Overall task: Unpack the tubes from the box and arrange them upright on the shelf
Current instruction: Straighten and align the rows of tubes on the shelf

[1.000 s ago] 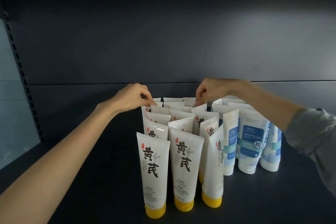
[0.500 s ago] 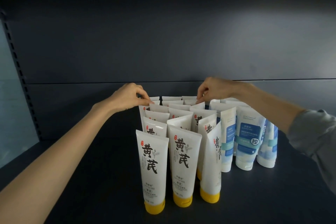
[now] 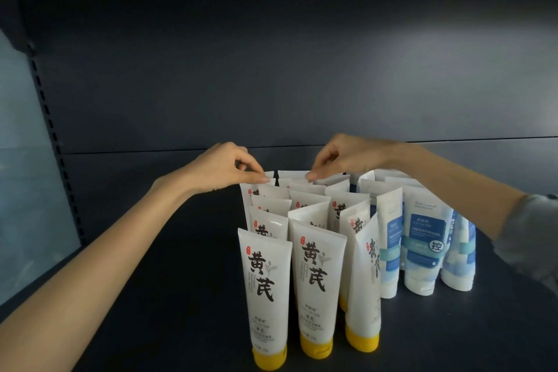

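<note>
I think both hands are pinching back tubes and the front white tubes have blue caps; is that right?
Not quite: the head view shows yellow caps on the front white tubes, not blue. The left hand and right hand do pinch back tubes.

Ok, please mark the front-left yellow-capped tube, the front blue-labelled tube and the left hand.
front-left yellow-capped tube (image 3: 265,281), head view, white body.
front blue-labelled tube (image 3: 424,234), head view, blue label.
left hand (image 3: 223,167), head view, back.

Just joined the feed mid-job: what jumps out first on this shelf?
Rows of yellow-capped tubes stand cap-down in the middle of the dark shelf. The left hand and right hand each pinch a crimped top in the back rows. Blue-and-white tubes stand just to their right.
</note>
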Demonstrator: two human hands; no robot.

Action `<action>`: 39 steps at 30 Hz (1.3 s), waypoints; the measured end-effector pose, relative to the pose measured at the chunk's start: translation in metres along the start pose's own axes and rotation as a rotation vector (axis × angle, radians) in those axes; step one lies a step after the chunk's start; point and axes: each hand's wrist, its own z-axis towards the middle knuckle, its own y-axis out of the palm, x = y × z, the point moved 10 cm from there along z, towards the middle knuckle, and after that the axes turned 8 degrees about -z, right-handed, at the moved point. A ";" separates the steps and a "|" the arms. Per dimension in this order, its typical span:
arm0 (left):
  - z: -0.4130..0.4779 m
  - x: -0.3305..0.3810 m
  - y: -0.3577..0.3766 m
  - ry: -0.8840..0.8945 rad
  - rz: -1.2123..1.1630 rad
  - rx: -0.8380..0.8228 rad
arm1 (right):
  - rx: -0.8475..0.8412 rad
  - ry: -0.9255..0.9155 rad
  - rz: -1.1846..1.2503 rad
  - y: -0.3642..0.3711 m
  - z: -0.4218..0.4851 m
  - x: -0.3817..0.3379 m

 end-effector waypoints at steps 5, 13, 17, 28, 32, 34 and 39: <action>-0.003 -0.003 0.010 -0.021 0.083 -0.060 | -0.039 -0.003 -0.097 0.011 0.006 -0.009; -0.008 -0.012 0.008 -0.013 0.073 -0.003 | 0.007 -0.032 -0.087 0.014 0.005 -0.019; -0.010 -0.016 0.002 -0.003 0.090 0.028 | 0.039 -0.049 -0.066 0.015 0.005 -0.025; -0.017 -0.031 -0.009 -0.047 0.094 0.056 | 0.051 -0.058 0.006 0.020 0.012 -0.026; -0.019 -0.035 -0.010 -0.066 0.096 0.052 | 0.047 -0.039 -0.014 0.019 0.013 -0.021; -0.020 -0.034 -0.010 -0.068 0.089 0.051 | 0.039 -0.038 -0.011 0.020 0.013 -0.020; -0.020 -0.029 -0.007 -0.065 0.072 0.038 | 0.029 -0.029 -0.030 0.020 0.013 -0.017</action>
